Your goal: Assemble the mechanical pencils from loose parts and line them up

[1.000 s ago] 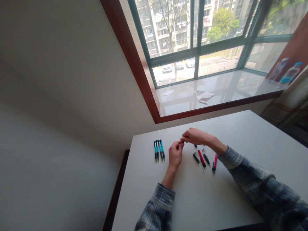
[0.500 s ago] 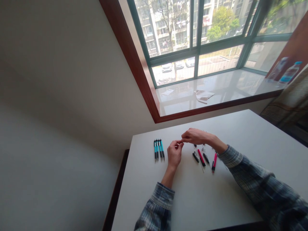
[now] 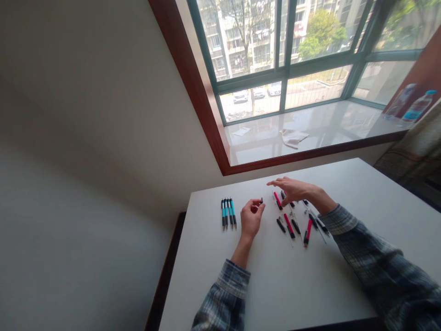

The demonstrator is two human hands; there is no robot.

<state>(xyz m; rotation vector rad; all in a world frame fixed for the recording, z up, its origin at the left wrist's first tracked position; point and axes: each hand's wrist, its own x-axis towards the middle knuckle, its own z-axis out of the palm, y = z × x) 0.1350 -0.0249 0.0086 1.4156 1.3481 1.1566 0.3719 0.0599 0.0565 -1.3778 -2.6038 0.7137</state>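
Note:
Between the thumb and forefinger of my left hand (image 3: 251,217) sticks up a small dark pen part (image 3: 261,201); most of it is hidden by the fingers. My right hand (image 3: 292,189) is open, fingers spread, just above the loose pen pieces. Under and near it are a red pen barrel (image 3: 277,201), another red barrel with a black end (image 3: 289,226), and a third red one (image 3: 308,232) farther right. Short black grips (image 3: 280,225) and thin clear refills lie among them. Several assembled blue-and-black pens (image 3: 228,213) stand in a row to the left of my left hand.
The white table (image 3: 275,285) meets the wall below a wood-framed window. On the sill (image 3: 258,145) lie a crumpled cloth (image 3: 292,137) and a paper scrap (image 3: 241,131). Plastic bottles (image 3: 418,106) stand at the sill's right end, by a curtain (image 3: 406,151).
My right hand has let go at my left fingertips, moved right and spread its fingers over the loose pieces. My left hand stays nearly in place, with the dark part now showing.

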